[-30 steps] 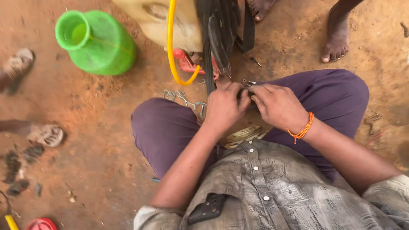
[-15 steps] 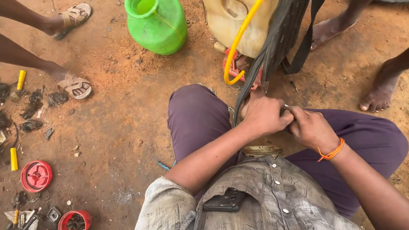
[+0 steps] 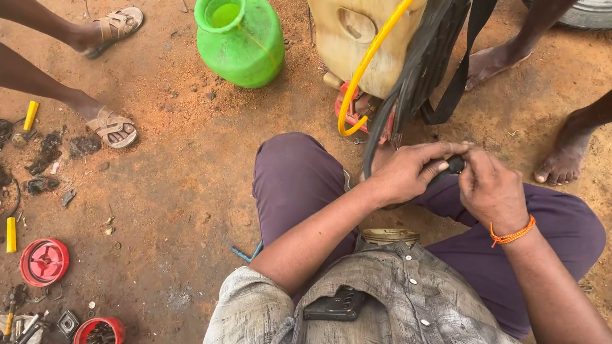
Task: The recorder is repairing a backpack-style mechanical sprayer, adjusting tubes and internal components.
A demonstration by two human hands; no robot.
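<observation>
The left hand point(image 3: 412, 173) closes around a black strap point(image 3: 426, 75) just above the lap, steadying it. The right hand point(image 3: 491, 190) pinches the strap's small dark end piece point(image 3: 455, 165), fingertips narrow. The strap hangs down from the tan tank point(image 3: 356, 26), beside a yellow hose point(image 3: 376, 50). A green jug point(image 3: 241, 35) stands apart.

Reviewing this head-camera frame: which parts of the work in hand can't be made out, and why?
- Small black part between the hands: mostly covered by the left hand and right hand, so its shape and each hand's grip are unclear.
- Black strap: its lower end disappears behind the left hand.
- Pale yellow tank: top cut off by the frame edge.
- Red base under the tank: largely hidden by the strap and yellow hose.
</observation>
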